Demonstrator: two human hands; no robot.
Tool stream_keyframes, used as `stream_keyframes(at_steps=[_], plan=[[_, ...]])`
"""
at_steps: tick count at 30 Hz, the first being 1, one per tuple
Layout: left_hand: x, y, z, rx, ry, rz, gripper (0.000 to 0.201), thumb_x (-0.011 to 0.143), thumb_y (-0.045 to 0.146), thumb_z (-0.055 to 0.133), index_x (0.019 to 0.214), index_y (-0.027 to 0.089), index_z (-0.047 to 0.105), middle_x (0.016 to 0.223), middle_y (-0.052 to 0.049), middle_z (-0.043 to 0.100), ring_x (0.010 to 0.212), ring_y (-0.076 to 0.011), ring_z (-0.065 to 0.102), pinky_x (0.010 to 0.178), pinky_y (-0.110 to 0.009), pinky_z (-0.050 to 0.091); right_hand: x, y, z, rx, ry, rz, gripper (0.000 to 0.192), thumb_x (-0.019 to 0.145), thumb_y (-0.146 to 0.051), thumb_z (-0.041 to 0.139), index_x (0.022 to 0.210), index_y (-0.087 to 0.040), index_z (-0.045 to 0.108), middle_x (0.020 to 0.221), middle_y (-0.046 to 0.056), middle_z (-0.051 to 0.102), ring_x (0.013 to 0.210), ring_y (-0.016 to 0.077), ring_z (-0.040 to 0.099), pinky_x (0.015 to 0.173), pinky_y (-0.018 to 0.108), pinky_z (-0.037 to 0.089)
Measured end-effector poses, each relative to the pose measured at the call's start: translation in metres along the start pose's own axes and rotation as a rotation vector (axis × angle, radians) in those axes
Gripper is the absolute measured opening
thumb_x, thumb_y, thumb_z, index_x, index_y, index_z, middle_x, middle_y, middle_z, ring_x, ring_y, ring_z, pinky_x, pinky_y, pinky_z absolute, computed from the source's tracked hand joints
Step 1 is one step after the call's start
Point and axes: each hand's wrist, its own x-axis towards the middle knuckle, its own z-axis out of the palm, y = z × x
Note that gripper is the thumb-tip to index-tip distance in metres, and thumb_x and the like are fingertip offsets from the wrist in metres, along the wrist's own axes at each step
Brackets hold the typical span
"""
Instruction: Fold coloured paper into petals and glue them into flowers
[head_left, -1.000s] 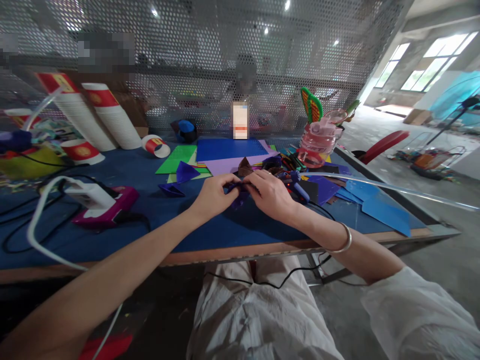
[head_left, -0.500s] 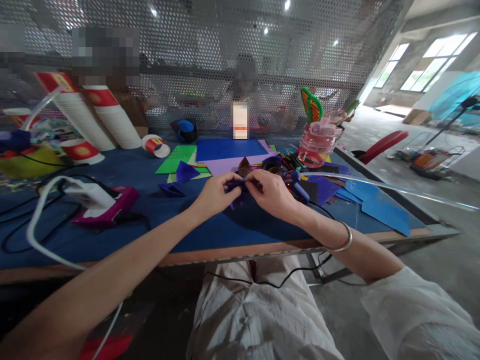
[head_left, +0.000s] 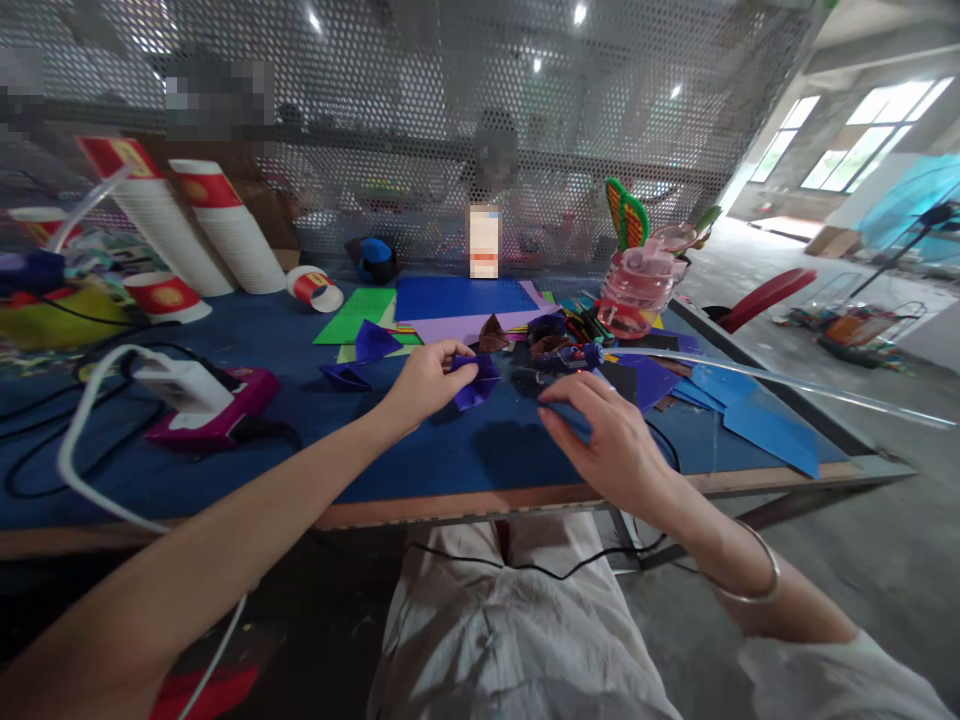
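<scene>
My left hand (head_left: 433,380) pinches a folded piece of dark purple paper (head_left: 475,384) between thumb and fingers, a little above the blue tabletop (head_left: 420,465). To its right, my right hand (head_left: 596,425) is off the paper, its fingers apart with nothing in them. Just beyond those fingers lies a glue gun (head_left: 571,358) with a long clear glue stick (head_left: 757,370) sticking out of its back; my right hand partly hides its handle. Two more folded purple paper pieces (head_left: 375,342) rest left of my left hand. A brown folded paper piece (head_left: 493,333) lies behind the held one.
Paper cup stacks (head_left: 229,230) and a purple-and-white power strip (head_left: 206,405) with cables stand at left. Coloured sheets (head_left: 465,298) lie at the back before a perforated metal screen (head_left: 420,130). At right are a pink bottle (head_left: 636,295) and light blue sheets (head_left: 772,425).
My right hand has let go of the purple paper and moved right and toward me, its fingers opening. My left hand still holds the paper, now in fuller view.
</scene>
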Motion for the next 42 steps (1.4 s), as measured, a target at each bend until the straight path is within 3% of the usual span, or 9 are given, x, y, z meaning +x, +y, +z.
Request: stream_keyframes(at_steps=[4,7,12,16,19,24,30,35,42], plan=[[0.001,-0.002,0.002,-0.039,-0.013,-0.018,0.009,0.076,0.024,0.067,0.082,0.019,0.070,0.077,-0.004,0.075,0.069,-0.0177,0.069,0.066,-0.028,0.056,-0.028,0.025,-0.026,-0.157,0.140,0.172,0.008,0.098,-0.029,0.058,0.096,-0.023,0.064,0.093,0.007,0.070,0.086,0.0215,0.068,0.078,0.034,0.053],[0.002,-0.001,0.003,-0.049,-0.022,-0.059,0.010,0.075,0.025,0.069,0.083,0.018,0.070,0.078,-0.004,0.075,0.070,-0.0173,0.069,0.067,-0.028,0.056,-0.030,0.054,-0.035,-0.295,0.198,0.298,0.019,0.093,-0.038,0.063,0.102,-0.021,0.066,0.104,0.011,0.071,0.096,0.0276,0.069,0.084,0.041,0.054],[0.001,0.001,0.000,-0.056,0.006,-0.088,0.018,0.075,0.026,0.070,0.090,0.017,0.073,0.079,-0.003,0.075,0.070,-0.0164,0.068,0.068,-0.026,0.054,-0.009,0.087,-0.026,-0.147,-0.031,0.343,0.043,0.086,-0.052,0.068,0.115,-0.019,0.068,0.116,0.013,0.073,0.107,0.0299,0.068,0.092,0.043,0.053],[0.001,0.001,-0.002,-0.072,0.004,-0.082,0.024,0.076,0.027,0.070,0.096,0.017,0.077,0.076,-0.002,0.074,0.065,-0.0153,0.064,0.064,-0.025,0.052,0.017,0.095,-0.014,-0.108,-0.177,0.417,0.040,0.081,-0.056,0.071,0.096,-0.019,0.071,0.089,0.008,0.073,0.084,0.0261,0.067,0.075,0.036,0.052],[0.001,0.005,-0.003,-0.071,0.005,-0.116,0.018,0.076,0.023,0.069,0.090,0.016,0.078,0.074,-0.002,0.074,0.064,-0.0144,0.064,0.064,-0.024,0.051,0.029,0.097,-0.009,-0.122,-0.279,0.503,0.040,0.078,-0.059,0.072,0.077,-0.020,0.066,0.063,0.001,0.060,0.062,0.0194,0.057,0.059,0.031,0.043],[0.002,0.009,-0.003,-0.062,0.000,-0.162,0.012,0.075,0.019,0.069,0.083,0.015,0.077,0.068,-0.001,0.073,0.058,-0.0128,0.061,0.057,-0.022,0.047,0.034,0.092,-0.008,-0.118,-0.311,0.572,0.044,0.075,-0.060,0.074,0.061,-0.021,0.058,0.051,-0.003,0.048,0.050,0.0149,0.046,0.050,0.029,0.035],[0.005,0.002,-0.004,-0.083,-0.004,-0.129,0.013,0.073,0.020,0.068,0.080,0.014,0.077,0.065,-0.001,0.070,0.055,-0.0121,0.058,0.054,-0.022,0.043,0.049,0.063,-0.013,0.176,-0.128,0.246,0.040,0.090,-0.055,0.063,0.102,-0.019,0.075,0.089,0.005,0.077,0.082,0.0231,0.069,0.074,0.034,0.053],[0.008,-0.003,-0.008,-0.031,0.032,-0.113,0.016,0.073,0.024,0.070,0.082,0.014,0.077,0.065,-0.001,0.071,0.055,-0.0125,0.057,0.055,-0.023,0.041,0.062,0.045,0.002,0.092,-0.106,0.058,0.034,0.093,-0.050,0.061,0.098,-0.019,0.073,0.090,0.007,0.077,0.081,0.0233,0.070,0.074,0.034,0.054],[0.007,-0.001,-0.012,0.066,-0.019,-0.059,0.019,0.076,0.027,0.065,0.082,0.013,0.076,0.065,-0.003,0.070,0.057,-0.0143,0.058,0.056,-0.024,0.041,0.049,0.057,0.023,-0.003,-0.053,-0.152,0.027,0.097,-0.047,0.058,0.092,-0.021,0.064,0.090,0.010,0.072,0.082,0.0243,0.067,0.076,0.038,0.055]])
